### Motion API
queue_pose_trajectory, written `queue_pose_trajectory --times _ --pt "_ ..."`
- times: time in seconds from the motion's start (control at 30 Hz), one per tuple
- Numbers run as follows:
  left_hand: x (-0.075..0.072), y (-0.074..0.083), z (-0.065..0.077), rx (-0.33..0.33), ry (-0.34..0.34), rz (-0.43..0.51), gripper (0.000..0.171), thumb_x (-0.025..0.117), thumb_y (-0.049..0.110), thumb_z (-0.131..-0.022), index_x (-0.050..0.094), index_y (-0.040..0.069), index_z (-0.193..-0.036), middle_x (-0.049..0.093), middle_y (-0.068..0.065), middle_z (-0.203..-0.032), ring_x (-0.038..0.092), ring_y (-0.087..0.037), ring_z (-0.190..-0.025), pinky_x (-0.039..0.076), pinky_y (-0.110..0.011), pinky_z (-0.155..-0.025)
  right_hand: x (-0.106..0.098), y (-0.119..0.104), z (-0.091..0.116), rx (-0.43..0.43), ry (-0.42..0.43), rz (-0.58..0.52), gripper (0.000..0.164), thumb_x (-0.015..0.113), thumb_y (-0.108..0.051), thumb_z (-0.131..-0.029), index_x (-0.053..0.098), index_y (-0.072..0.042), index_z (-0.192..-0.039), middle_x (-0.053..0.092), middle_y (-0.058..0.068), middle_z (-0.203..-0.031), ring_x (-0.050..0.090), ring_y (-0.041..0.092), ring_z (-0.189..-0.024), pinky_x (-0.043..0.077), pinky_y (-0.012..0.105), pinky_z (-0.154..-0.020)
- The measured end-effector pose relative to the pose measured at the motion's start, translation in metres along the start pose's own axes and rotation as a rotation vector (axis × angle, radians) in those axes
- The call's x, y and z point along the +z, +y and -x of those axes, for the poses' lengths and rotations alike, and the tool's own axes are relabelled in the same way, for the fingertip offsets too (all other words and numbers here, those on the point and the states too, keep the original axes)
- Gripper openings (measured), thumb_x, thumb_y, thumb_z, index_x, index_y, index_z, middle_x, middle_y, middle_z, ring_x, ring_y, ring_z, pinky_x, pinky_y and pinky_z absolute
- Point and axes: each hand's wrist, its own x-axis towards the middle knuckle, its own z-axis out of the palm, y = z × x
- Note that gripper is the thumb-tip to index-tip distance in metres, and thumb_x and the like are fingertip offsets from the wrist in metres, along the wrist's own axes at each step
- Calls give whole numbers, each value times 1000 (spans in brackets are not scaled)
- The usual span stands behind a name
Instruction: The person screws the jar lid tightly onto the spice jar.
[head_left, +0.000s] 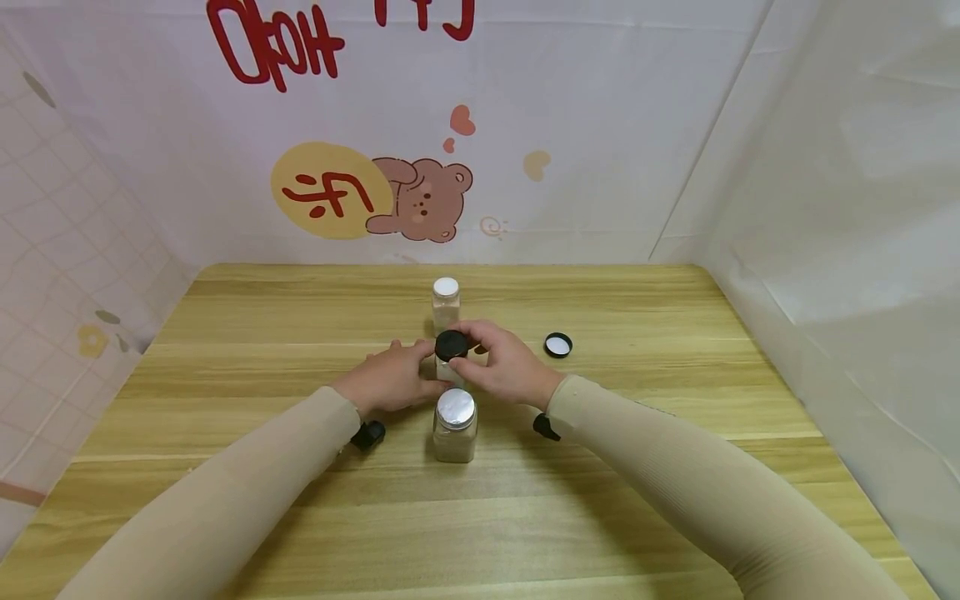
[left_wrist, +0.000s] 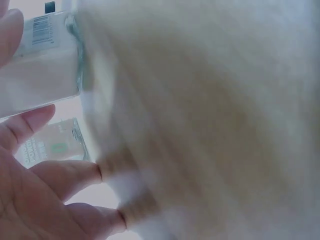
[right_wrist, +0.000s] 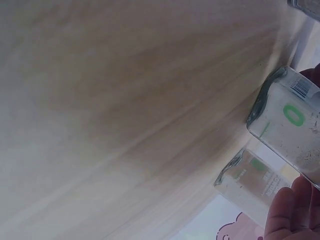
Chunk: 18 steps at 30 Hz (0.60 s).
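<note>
Between both hands stands a clear square spice jar (head_left: 444,371) with pale powder inside and a black lid (head_left: 452,345) on its top. My left hand (head_left: 392,377) holds the jar's body from the left, thumb on the near side. From the right, the fingers and thumb of my right hand (head_left: 510,363) pinch the black lid at its rim. Both wrist views show this jar (left_wrist: 45,70) (right_wrist: 290,120) close up; its lid is out of frame there. A foil-sealed jar (head_left: 454,442) stands just nearer, and a white-topped jar (head_left: 446,303) just beyond.
A loose black lid (head_left: 557,345) with a white liner lies inside up to the right on the wooden table (head_left: 480,533). Printed white sheets (head_left: 585,100) rise behind the table and along its sides. Dark wrist devices (head_left: 367,435) show below both forearms.
</note>
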Motion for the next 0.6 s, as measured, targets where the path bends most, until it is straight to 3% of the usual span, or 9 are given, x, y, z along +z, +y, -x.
queue_pose_trajectory --times 0.3,0.47,0.6 --pt "0 2 1 -3 -12 17 74 67 60 -98 35 45 -162 38 -10 -169 16 -68 -150 11 -89 -112 1 1 -1 14 16 15 39 75 -22 -99 61 -9 -133 71 5 -123 66 21 -114 52 48 -102" --pt "0 4 1 -18 -15 14 74 68 59 -98 35 44 -163 37 -10 -170 16 -67 -151 10 -89 -113 0 2 -1 11 6 -2 49 73 -20 -100 57 -5 -144 70 7 -128 65 23 -117 51 47 -103" --pt "1 4 1 -29 -18 12 75 67 58 -99 33 44 -164 37 -10 -170 16 -66 -151 10 -88 -113 0 2 0 -1 2 -7 45 72 -19 -101 60 -6 -143 70 8 -129 65 23 -117 51 47 -103"
